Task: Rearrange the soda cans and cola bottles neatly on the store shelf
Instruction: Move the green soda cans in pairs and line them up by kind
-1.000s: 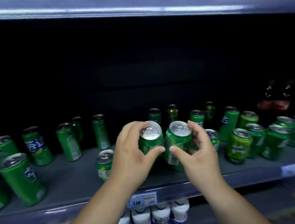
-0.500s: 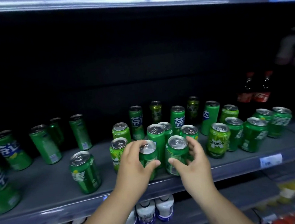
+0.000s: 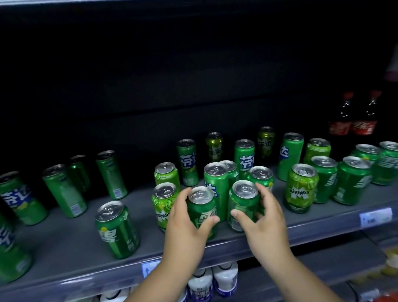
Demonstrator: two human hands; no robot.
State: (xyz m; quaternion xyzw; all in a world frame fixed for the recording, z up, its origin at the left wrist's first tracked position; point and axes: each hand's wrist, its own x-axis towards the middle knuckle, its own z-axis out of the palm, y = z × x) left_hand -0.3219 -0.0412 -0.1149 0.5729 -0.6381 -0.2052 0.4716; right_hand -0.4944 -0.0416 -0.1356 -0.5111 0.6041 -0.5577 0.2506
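- The left hand (image 3: 187, 225) is holding the left can (image 3: 201, 208) in a closed grip; the right hand (image 3: 260, 220) is curling its grip round the right can (image 3: 242, 202)
- Both cans are standing upright near the shelf (image 3: 318, 227) front, so a pull forward is risking a drop over the edge
- A tall can (image 3: 216, 185) is standing just behind them and a Mirinda can (image 3: 164, 203) just beside the left hand; a push back is likely toppling either
- The bottles (image 3: 352, 119) are standing well apart, far right

Grey store shelf (image 3: 65, 250), upright green soda cans (image 3: 117, 228), two cola bottles (image 3: 352, 119) far right
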